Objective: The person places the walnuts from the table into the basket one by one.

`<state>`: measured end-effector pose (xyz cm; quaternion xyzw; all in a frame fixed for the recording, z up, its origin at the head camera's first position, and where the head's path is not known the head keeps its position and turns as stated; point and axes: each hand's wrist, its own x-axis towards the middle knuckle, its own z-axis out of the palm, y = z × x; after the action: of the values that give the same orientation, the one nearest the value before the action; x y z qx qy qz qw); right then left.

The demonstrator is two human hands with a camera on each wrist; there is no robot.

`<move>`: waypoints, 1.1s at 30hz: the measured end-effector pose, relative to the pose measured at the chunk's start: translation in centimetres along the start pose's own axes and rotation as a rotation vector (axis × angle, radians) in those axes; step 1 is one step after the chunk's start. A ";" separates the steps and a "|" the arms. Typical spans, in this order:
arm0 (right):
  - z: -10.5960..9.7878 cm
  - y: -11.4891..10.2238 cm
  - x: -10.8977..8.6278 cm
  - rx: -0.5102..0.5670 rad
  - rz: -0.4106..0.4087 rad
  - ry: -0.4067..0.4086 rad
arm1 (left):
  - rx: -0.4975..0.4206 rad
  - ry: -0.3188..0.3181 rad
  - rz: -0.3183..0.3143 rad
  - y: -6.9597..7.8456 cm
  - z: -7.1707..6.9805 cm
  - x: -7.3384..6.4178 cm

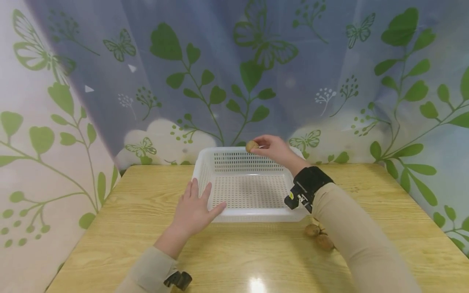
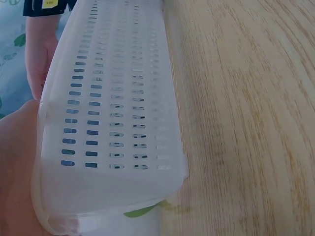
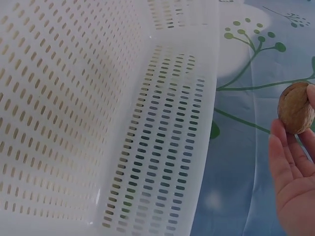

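A walnut (image 3: 295, 108) is pinched between the thumb and fingers of my right hand (image 1: 272, 150). That hand is over the far rim of a white perforated plastic basket (image 1: 253, 214), which stands on the wooden table. In the right wrist view the walnut is apart from the basket's wall. My left hand (image 1: 194, 209) rests on the basket's near-left corner with its fingers spread. From the left wrist view, part of the left hand (image 2: 17, 167) shows against the basket's outer side (image 2: 106, 187). No walnut shows on the basket's visible floor.
More walnuts (image 1: 312, 230) lie on the table (image 1: 234, 256) just beyond the basket's near-right corner, partly hidden by the right sleeve (image 1: 359, 232). A patterned curtain (image 1: 220, 61) with leaves and butterflies hangs behind the table and along its sides.
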<state>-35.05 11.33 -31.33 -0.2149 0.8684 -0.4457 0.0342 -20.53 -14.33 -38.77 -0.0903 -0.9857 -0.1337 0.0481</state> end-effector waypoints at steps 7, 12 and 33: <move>1.1 0.4 1.2 0.030 -0.002 -0.012 | 0.010 0.015 0.000 0.0 0.1 0.2; 2.1 0.7 2.2 0.032 -0.010 -0.007 | 0.009 0.016 0.001 0.1 0.1 0.2; 8.6 3.3 5.6 -0.004 -0.014 -0.125 | 0.015 0.036 0.018 0.1 0.4 0.0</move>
<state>-39.09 4.19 -38.38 -0.2487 0.8639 -0.4296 0.0848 -20.53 -14.14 -39.15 -0.0963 -0.9848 -0.1276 0.0678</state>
